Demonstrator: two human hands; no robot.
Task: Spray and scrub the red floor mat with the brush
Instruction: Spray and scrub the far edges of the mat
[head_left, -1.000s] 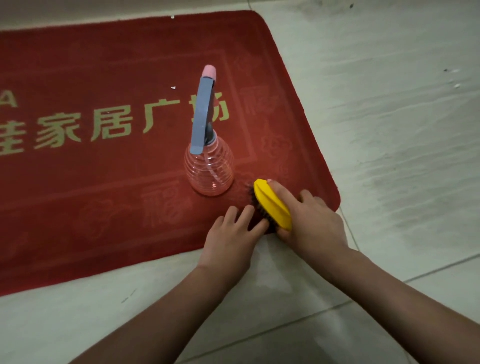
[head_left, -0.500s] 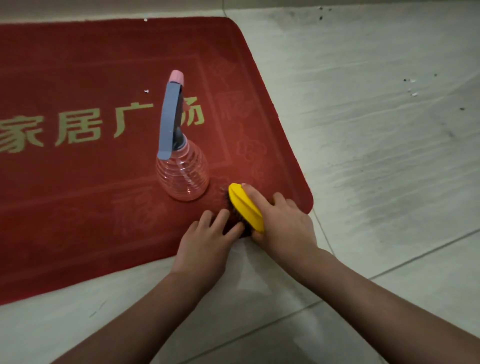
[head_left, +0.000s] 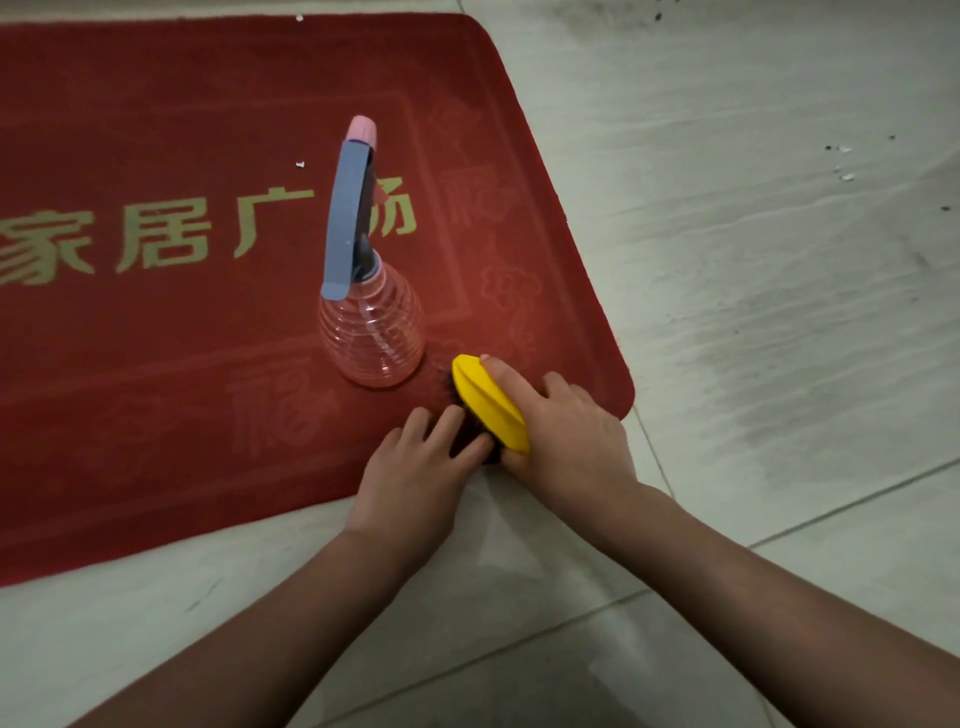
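The brush (head_left: 488, 405) lies on the red floor mat (head_left: 156, 389) close to the mat's rounded corner at four o'clock. Its yellow back is tilted up toward the camera and its dark bristles point down and toward nine o'clock, against the pile. The right hand (head_left: 566, 431) holds the brush from its four o'clock side: the thumb lies along the upper edge of the yellow back and the fingers curl over the far edge. The left hand (head_left: 415, 467) lies at seven o'clock of the brush, flat on the mat with its fingers straight and slightly spread, holding nothing. Its fingertips reach up to the bristles; whether they touch them cannot be told. Both forearms come in from the bottom edge of the view, across the floor (head_left: 727, 312).

The spray bottle (head_left: 371, 332) stands upright on the mat just beside the brush, at ten o'clock of it. It has a clear ribbed body, a blue trigger head (head_left: 345, 223) and a pink nozzle (head_left: 362, 129) at the top. Pale gold lettering (head_left: 166, 239) runs across the mat toward nine o'clock of the bottle, and a small white speck (head_left: 300, 164) lies on the pile above it.

The mat lies on pale floor tiles. At three o'clock of the brush, the tiles show a dark smudge (head_left: 753, 395). Bits of debris (head_left: 844, 156) lie on the tiles toward two o'clock.
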